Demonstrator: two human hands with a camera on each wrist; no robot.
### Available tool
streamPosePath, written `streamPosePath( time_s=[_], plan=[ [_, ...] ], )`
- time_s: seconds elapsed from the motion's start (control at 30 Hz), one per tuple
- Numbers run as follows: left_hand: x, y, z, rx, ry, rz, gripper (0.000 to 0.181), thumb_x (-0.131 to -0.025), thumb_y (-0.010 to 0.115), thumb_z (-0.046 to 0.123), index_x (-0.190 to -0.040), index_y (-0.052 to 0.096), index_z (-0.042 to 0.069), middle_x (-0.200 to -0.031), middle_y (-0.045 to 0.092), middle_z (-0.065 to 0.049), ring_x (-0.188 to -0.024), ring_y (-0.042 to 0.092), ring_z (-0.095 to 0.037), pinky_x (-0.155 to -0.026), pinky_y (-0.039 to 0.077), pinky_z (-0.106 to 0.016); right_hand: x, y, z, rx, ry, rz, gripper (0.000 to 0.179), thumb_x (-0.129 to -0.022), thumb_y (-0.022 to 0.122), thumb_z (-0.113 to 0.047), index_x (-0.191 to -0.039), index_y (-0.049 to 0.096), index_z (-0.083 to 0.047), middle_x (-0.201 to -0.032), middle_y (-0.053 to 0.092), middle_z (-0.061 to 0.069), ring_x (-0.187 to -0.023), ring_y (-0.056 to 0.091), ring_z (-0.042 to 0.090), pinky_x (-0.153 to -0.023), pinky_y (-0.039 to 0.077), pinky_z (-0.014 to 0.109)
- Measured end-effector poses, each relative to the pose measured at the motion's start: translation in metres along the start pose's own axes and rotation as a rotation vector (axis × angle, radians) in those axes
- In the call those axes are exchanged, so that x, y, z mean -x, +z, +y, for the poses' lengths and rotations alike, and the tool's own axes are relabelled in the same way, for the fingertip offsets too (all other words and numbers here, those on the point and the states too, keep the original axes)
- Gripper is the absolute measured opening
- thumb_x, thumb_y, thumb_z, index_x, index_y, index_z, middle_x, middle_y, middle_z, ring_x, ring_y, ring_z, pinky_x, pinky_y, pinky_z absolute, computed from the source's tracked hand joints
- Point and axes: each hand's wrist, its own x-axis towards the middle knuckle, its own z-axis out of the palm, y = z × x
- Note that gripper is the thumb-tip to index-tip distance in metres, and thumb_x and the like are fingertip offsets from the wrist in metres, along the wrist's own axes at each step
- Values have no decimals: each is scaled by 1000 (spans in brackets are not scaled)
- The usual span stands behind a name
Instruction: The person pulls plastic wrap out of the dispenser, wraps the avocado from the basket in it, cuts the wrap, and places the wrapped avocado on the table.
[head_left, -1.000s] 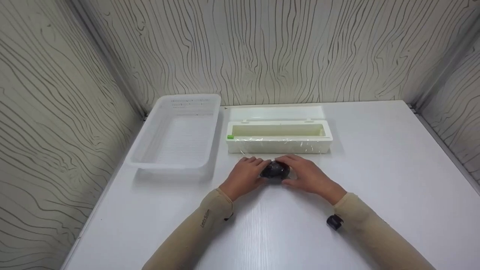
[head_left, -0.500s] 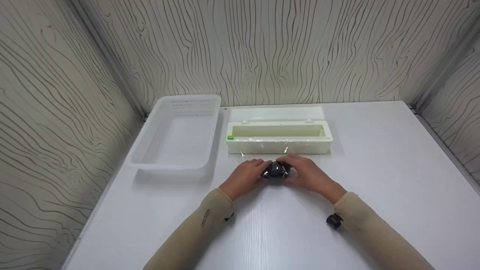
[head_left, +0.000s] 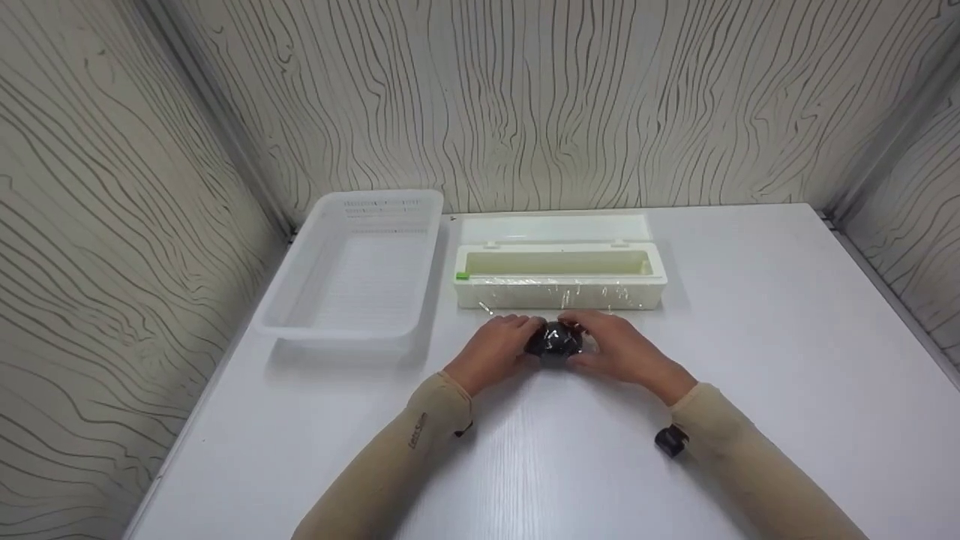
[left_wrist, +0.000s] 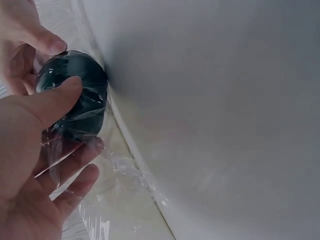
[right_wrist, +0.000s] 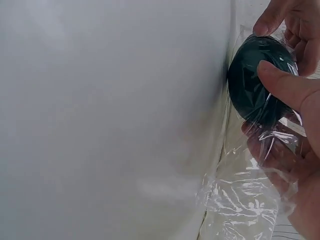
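A smooth, dark green rounded object (head_left: 556, 342) rests on the table between both hands, with clear cling film (right_wrist: 240, 200) creased over it. My left hand (head_left: 495, 351) grips its left side; the left wrist view has the thumb across the object (left_wrist: 90, 107) and the fingers curled under the film. From the right, my right hand (head_left: 626, 354) holds it too, thumb pressed on the film and fingers on the far side. Film trails from the object toward a white cling film dispenser box (head_left: 525, 298) just behind, whose lid is up. What kind of thing is wrapped cannot be told.
Left of the dispenser stands a translucent white plastic basket (head_left: 337, 331). A green slider (head_left: 462, 276) sits at the left end of the dispenser's front edge. Patterned wall panels (head_left: 525, 105) close off the back and sides of the white table (head_left: 525, 465).
The dark object has turned slightly between my hands, and more shiny film shows over its top. Both hands keep nearly the same place and hold.
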Motion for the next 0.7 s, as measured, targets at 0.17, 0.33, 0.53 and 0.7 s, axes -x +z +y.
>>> streamPosePath(
  time_s=[0.17, 0.33, 0.53, 0.7],
  plan=[
    [-1, 0, -1, -12, -15, -19, 47, -97, 74, 24, -139, 59, 11, -127, 73, -7, -114, 70, -24, -101, 57, -38, -2, 1, -3, 30, 25, -6, 69, -75, 94, -18, -135, 61, -7, -128, 65, 11, -117, 66, 33, -104, 55, 51],
    [-1, 1, -1, -16, -9, -23, 44, -100, 69, 27, -139, 58, 11, -126, 73, -7, -115, 70, -23, -103, 55, -37, -6, 3, -4, 89, 42, 10, 70, -70, 96, -19, -130, 63, -8, -120, 64, 8, -112, 66, 31, -101, 56, 50],
    [-2, -1, -3, 31, -50, -73, 62, -97, 71, 40, -148, 51, 11, -131, 71, -8, -121, 67, -24, -109, 51, -39, -11, 1, -3, 104, 47, -12, 63, -73, 93, -20, -128, 65, -9, -117, 67, 7, -110, 67, 29, -100, 56, 48],
    [-7, 1, -1, -10, -49, -76, 73, -90, 79, 42, -149, 48, 11, -131, 71, -9, -123, 67, -26, -111, 50, -40, -14, -4, -2, 108, 33, -38, 60, -76, 92, -21, -128, 64, -8, -121, 69, 9, -114, 67, 30, -103, 55, 50]
  ],
)
